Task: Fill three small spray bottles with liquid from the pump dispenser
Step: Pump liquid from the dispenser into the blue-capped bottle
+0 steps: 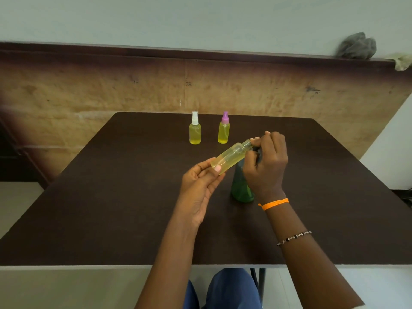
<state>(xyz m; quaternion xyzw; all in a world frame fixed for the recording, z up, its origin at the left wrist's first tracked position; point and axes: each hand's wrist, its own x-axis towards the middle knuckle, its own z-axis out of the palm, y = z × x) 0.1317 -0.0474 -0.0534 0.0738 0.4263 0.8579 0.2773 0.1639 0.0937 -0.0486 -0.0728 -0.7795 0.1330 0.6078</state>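
Uncapped bottle (pixel 231 156), base between left fingers (pixel 217 168)

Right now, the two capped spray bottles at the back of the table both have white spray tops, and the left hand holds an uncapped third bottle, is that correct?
Not quite: in the head view only one capped bottle has a white top; the other capped bottle has a purple one. The left hand does hold the uncapped third bottle.

Plain room: dark table (pixel 111 208), worn plywood board (pixel 89 85).
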